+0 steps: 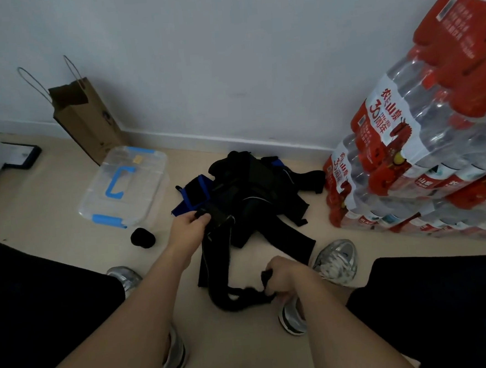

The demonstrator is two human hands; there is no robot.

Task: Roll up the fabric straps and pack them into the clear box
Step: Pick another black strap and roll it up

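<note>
My left hand (188, 226) gripped the black strap (209, 261) at its far end by the pile (253, 188), my right hand (283, 278) its near end; it ran toward me, clear box (146, 176) off left.

Strap pile (253, 188) past the left hand (188, 226) is basically all black with some bright blue bits poking out. The strap (212, 257) in that hand is black, same for the little roll (142, 237) to its left. Clear box (93, 200) has light blue latches and handle. Paper bag's (88, 122) brown, bottle packs (405, 143) red and white, sneakers (337, 260) silver, floor (50, 203) beige.
</note>
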